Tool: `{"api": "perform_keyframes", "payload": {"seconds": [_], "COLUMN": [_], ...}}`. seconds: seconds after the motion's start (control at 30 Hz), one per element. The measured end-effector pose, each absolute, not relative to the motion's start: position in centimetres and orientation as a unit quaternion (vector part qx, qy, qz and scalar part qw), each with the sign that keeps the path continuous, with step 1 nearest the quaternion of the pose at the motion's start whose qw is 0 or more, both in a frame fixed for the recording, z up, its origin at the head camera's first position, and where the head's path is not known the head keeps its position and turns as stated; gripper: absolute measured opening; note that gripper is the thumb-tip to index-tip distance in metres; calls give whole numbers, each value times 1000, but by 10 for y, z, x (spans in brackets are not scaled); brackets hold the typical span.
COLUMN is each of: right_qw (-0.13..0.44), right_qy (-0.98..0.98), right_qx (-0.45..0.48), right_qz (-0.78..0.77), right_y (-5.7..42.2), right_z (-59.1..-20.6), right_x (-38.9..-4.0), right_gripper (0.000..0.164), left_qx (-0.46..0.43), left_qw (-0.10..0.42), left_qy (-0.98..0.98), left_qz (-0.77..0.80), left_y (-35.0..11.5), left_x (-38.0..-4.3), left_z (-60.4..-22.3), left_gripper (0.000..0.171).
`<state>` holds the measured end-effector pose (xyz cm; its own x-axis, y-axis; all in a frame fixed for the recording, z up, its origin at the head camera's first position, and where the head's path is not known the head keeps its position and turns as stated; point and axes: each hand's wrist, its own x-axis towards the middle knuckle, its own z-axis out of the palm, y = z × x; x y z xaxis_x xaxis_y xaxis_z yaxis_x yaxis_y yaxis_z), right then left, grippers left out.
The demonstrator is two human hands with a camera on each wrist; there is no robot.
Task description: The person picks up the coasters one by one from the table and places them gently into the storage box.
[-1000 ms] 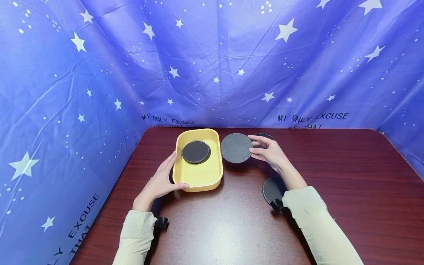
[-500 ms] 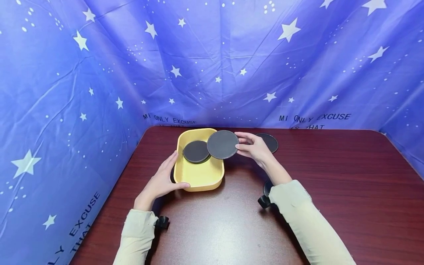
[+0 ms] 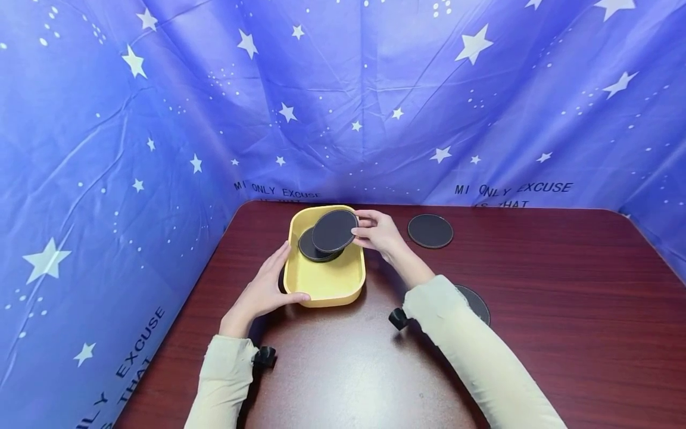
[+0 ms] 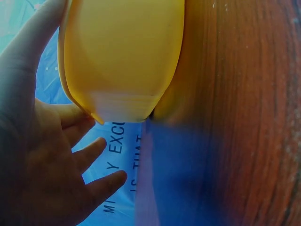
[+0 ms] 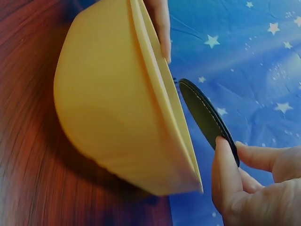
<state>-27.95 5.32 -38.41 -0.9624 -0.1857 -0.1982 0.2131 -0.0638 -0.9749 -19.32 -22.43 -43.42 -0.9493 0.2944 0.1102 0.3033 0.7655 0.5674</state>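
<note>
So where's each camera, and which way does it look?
On head: looks forward and down at the tray; left grip, right grip and sleeves show.
On left wrist: faces the tray; left grip shows.
On right wrist: faces the tray and held disc; right grip and some of left grip show.
Both wrist views share tray, curtain.

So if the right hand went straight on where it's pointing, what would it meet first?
Likely the yellow tray, at its left rim, with the held dark disc leading. Height is hard to judge, so it might touch the lower disc inside sooner.
</note>
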Motion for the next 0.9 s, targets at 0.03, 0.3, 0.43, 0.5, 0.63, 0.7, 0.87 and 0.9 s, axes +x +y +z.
{"api": "perform_keyframes", "payload": {"seconds": [0.03, 0.3, 0.43, 0.5, 0.63, 0.7, 0.87, 0.9], "right_qw": [134, 124, 111, 101, 76, 71, 97, 103], "right_qy": [673, 717, 753, 774, 837, 862, 884, 883], "right_qx": [13, 19, 23, 25, 13, 4, -38, -47], "right_qz": [-727, -686, -648, -624, -541, -501, -456, -456], "right_y": [49, 17, 3, -4, -10, -11, -7, -6], "right_z": [-383, -382, -386, -389, -392, -393, -391, -391], "right_x": [-280, -283, -286, -287, -288, -287, -283, -283], "right_gripper": [54, 52, 54, 55, 58, 59, 57, 57], "left_qx": [-159, -165, -167, -168, -171, -170, -162, -161], "left_qw": [7, 11, 16, 19, 23, 19, 10, 9], "left_qy": [-939, -937, -937, -937, -938, -937, -937, -937], "left_qz": [-305, -306, -306, -304, -302, -304, -310, -311], "left_y": [-224, -221, -222, -222, -222, -222, -223, -223], "left_x": [-194, -194, -195, -195, -195, -194, -194, -193], "left_z": [-434, -434, -435, -435, -435, -435, -434, -433], "left_gripper": [120, 118, 118, 118, 118, 118, 118, 119]}}
